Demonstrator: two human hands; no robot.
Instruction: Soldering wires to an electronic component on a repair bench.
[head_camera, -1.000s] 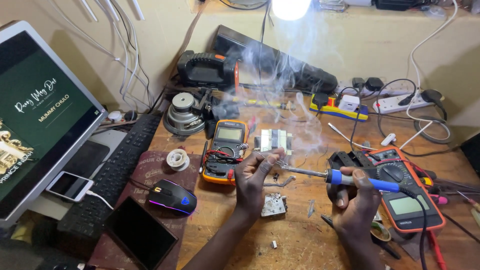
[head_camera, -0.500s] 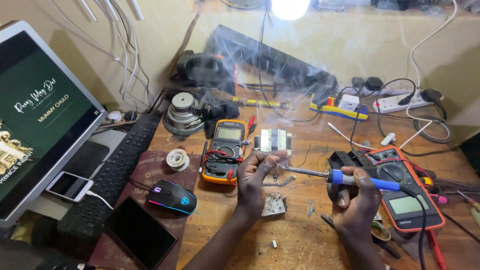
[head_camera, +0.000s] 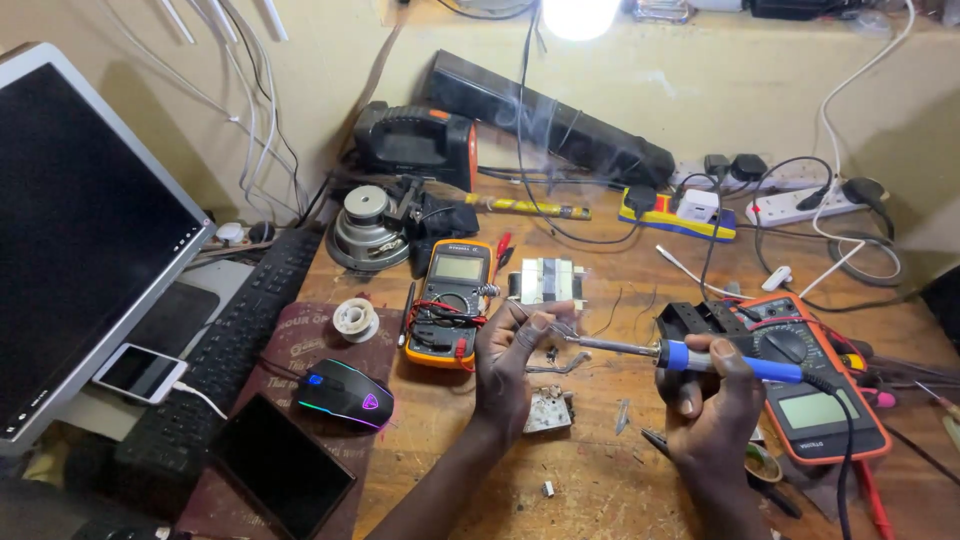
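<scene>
My right hand (head_camera: 712, 398) grips the blue handle of a soldering iron (head_camera: 700, 358), whose metal tip points left to a spot just in front of my left hand (head_camera: 512, 360). That left hand pinches a thin strand of solder wire at the iron's tip. Thin smoke drifts up above them. A small transformer (head_camera: 548, 281) wrapped in black and white sits just behind the tip. Below my left hand lies a small circuit board (head_camera: 549, 410) on the wooden bench (head_camera: 600, 480).
A yellow multimeter (head_camera: 450, 300) stands left of my left hand, an orange one (head_camera: 815, 385) under my right. A solder spool (head_camera: 355, 319), lit mouse (head_camera: 345, 394), phone (head_camera: 280, 465), keyboard (head_camera: 235, 345) and dark monitor (head_camera: 80, 230) fill the left. Power strips (head_camera: 805, 205) and cables line the back wall.
The monitor's screen has gone from a green picture to black. The smoke above the iron has thinned. Both hands stay at the same spot.
</scene>
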